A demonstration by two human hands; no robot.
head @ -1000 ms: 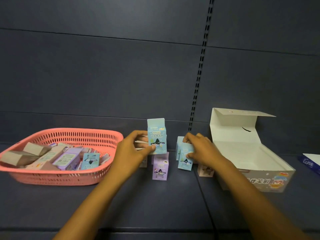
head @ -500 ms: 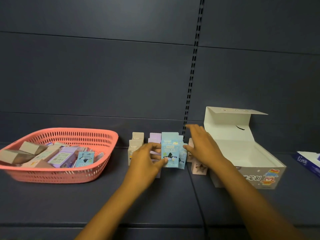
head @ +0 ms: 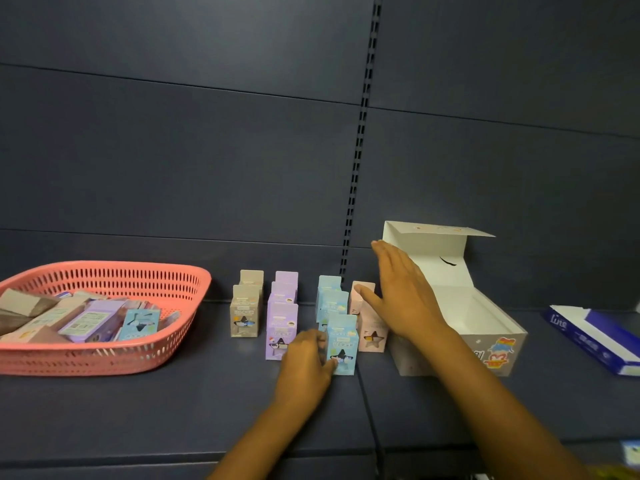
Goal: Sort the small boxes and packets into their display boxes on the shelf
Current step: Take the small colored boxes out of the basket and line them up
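While my left hand [head: 304,367] reaches forward low over the shelf [head: 173,410], its curled fingers and thumb grip the left side of the front blue box [head: 342,344], which stands upright at the head of the blue row. My right hand [head: 398,292] is extended flat, fingers straight and together, palm turned left, touching the back of the pink box [head: 371,332] between the small boxes and the display box [head: 491,341]. Small cartons stand in four rows by colour: beige boxes [head: 245,315], purple boxes [head: 281,327], blue, then pink; each is matte card with a gabled top and a star-shaped window. At right, the display box is white card inside, its hinged lid standing open, cartoon prints on its front. At left, a pink perforated plastic basket [head: 104,355] holds more cartons lying jumbled. A blue-and-white packet [head: 595,337] lies at far right.
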